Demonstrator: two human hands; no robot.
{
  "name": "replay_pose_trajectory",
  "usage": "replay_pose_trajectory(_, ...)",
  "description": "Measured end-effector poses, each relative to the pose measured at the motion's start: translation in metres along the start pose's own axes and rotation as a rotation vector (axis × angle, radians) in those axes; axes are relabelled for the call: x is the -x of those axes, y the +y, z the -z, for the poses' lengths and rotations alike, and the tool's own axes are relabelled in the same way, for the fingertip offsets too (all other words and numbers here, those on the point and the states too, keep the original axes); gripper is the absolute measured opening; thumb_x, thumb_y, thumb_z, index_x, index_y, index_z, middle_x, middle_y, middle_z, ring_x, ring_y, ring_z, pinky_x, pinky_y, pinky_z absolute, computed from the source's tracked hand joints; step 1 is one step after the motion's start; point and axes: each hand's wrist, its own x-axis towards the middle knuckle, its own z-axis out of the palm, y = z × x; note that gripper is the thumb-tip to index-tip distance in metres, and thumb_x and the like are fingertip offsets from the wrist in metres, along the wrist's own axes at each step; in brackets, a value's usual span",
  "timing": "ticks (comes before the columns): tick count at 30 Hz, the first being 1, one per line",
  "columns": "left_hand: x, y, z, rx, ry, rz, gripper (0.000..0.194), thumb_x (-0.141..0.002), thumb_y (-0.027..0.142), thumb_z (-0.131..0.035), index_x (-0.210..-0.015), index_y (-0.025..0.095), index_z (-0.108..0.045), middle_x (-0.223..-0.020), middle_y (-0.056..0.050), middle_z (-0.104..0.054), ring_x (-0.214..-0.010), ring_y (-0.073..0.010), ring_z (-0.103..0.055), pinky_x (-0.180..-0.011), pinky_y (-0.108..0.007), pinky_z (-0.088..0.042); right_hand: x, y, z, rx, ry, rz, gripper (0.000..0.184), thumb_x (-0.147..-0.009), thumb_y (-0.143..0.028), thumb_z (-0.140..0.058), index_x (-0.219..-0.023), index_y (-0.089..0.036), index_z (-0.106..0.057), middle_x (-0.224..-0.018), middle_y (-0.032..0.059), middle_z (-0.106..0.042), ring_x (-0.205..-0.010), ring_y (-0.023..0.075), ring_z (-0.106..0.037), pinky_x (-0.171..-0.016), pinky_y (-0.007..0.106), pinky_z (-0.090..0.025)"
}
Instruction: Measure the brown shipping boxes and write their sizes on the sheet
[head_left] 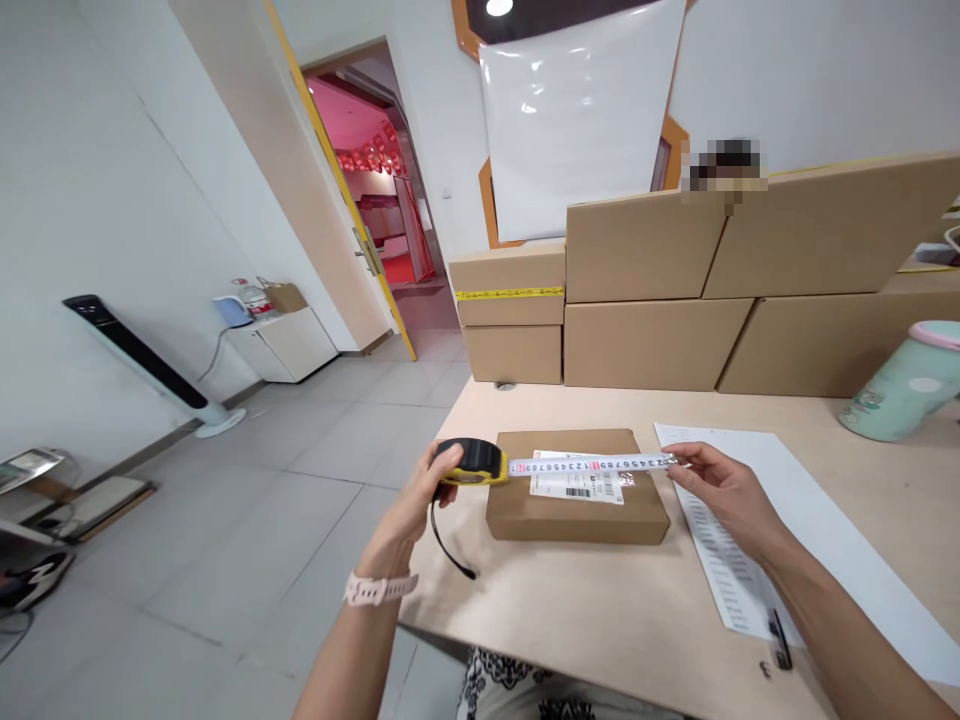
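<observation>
My left hand [435, 485] is closed around the black and yellow case of a tape measure [472, 460], whose black wrist cord dangles above the table. The white blade [555, 465] is drawn out to the right, and my right hand [712, 485] pinches its end between thumb and fingers. Below the blade, a flat brown cardboard box [577, 525] lies on the table. On the box's top is a white shipping label [551, 487] with a barcode, partly covered by the blade. Printed paper sheets [712, 560] lie under my right hand and forearm.
Large cardboard boxes [652, 345] are stacked along the table's back, with part of a person's head [724, 170] above them. A mint green tumbler [904, 385] stands at the right. A black pen [780, 640] lies near the front. The table's left edge borders the tiled floor [322, 500].
</observation>
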Motion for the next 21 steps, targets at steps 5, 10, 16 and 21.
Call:
replay_pose_trajectory(5, -0.026, -0.022, 0.022, -0.009, 0.144, 0.044, 0.052, -0.067, 0.070, -0.066, -0.076, 0.020, -0.052, -0.053, 0.007, -0.044, -0.043, -0.0071, -0.034, -0.040, -0.020, -0.020, -0.006, 0.029, 0.002, 0.031, -0.025, -0.061, 0.043, -0.069, -0.058, -0.076, -0.094, -0.023, -0.074, -0.103, 0.0065, -0.071, -0.086, 0.0234, -0.065, -0.078, 0.035, -0.051)
replay_pose_trajectory(10, -0.036, -0.034, 0.026, -0.006, 0.210, 0.073, 0.053, -0.067, 0.072, -0.066, -0.076, 0.021, -0.054, -0.054, 0.006, -0.045, -0.041, -0.0070, -0.035, -0.039, -0.020, -0.020, -0.007, 0.030, -0.010, 0.009, -0.025, -0.072, 0.043, -0.067, -0.059, -0.077, -0.091, -0.023, -0.075, -0.100, 0.0070, -0.070, -0.083, 0.0225, -0.064, -0.077, 0.035, -0.053)
replay_pose_trajectory(16, -0.042, -0.041, 0.026, 0.026, 0.240, 0.026, 0.052, -0.069, 0.071, -0.065, -0.070, 0.021, -0.052, -0.056, 0.005, -0.043, -0.042, -0.0065, -0.034, -0.037, -0.021, -0.019, -0.006, 0.027, -0.017, 0.038, -0.041, -0.071, 0.046, -0.069, -0.059, -0.074, -0.096, -0.022, -0.077, -0.098, 0.0082, -0.071, -0.085, 0.0240, -0.064, -0.076, 0.036, -0.053)
replay_pose_trajectory(21, -0.043, -0.054, 0.024, 0.043, 0.286, -0.036, 0.054, -0.075, 0.073, -0.058, -0.066, 0.020, -0.047, -0.052, 0.008, -0.037, -0.041, -0.0058, -0.031, -0.038, -0.021, -0.020, -0.003, 0.030, -0.021, 0.046, 0.016, -0.132, 0.047, -0.066, -0.060, -0.075, -0.094, -0.023, -0.077, -0.097, 0.0077, -0.073, -0.085, 0.0239, -0.065, -0.073, 0.032, -0.054)
